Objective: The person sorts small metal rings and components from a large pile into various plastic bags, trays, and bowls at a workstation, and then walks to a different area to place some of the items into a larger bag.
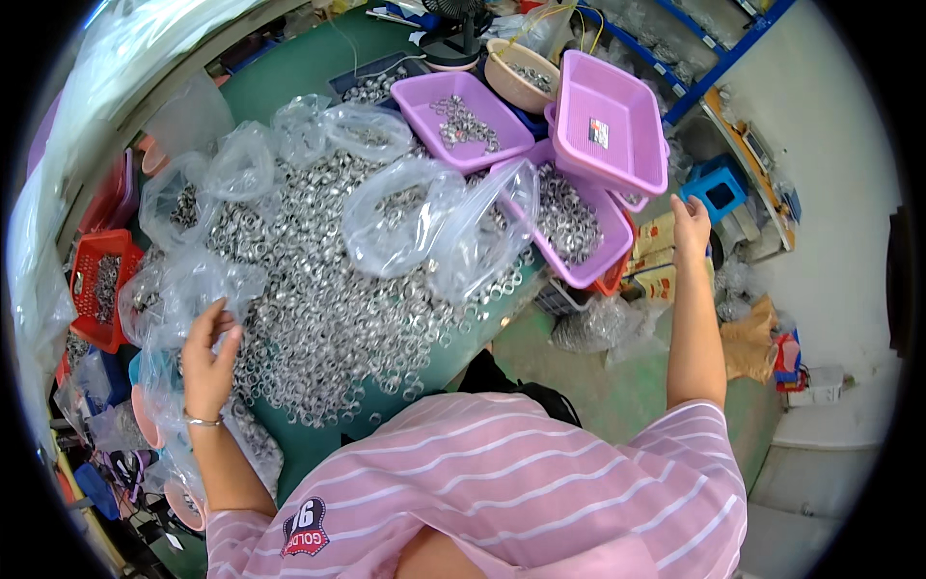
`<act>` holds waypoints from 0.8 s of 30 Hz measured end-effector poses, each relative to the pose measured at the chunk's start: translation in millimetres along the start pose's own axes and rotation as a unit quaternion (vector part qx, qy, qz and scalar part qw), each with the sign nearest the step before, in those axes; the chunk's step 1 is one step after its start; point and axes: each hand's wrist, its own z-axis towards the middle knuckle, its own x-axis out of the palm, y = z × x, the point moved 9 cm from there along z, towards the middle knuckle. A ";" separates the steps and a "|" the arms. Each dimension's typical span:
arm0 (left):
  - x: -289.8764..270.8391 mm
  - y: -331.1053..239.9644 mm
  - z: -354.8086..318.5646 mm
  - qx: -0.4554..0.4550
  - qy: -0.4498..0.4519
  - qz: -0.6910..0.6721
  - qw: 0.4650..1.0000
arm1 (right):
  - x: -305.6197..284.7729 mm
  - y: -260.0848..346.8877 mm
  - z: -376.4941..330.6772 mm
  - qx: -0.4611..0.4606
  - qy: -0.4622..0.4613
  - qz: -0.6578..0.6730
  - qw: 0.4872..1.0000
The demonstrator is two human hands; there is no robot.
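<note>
My left hand (pixel 209 362) is open at the left edge of a wide heap of small silvery metal rings (pixel 333 299), with nothing seen in it. Its fingertips are close to a clear plastic bag (pixel 188 289); whether they touch it I cannot tell. My right arm reaches out to the right, and my right hand (pixel 691 230) appears open and empty. Nearest to it are an empty-looking purple basket (pixel 632 106) and a blue plastic stool (pixel 725 179). Below that basket, another purple basket (pixel 614 253) holds many rings.
Rings also lie in a purple tray (pixel 422 89), a beige bowl (pixel 498 75) and a red basket (pixel 121 333). Open clear bags (pixel 386 217) stand on the heap. The green table (pixel 449 362) ends just before me. Yellow sacks (pixel 656 283) and plastic bags lie on the floor at right.
</note>
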 end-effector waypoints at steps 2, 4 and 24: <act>49.2 -36.0 24.6 0.001 0.028 -0.062 0.998 | 24.8 -4.3 40.1 0.047 0.011 -0.019 0.999; 102.4 -71.6 55.8 -0.003 0.050 -0.118 0.992 | 54.8 -18.1 81.7 0.056 0.081 -0.044 0.994; 553.3 -172.5 405.0 -0.396 0.165 -0.398 0.811 | -72.7 -120.4 134.1 0.183 0.079 0.230 0.953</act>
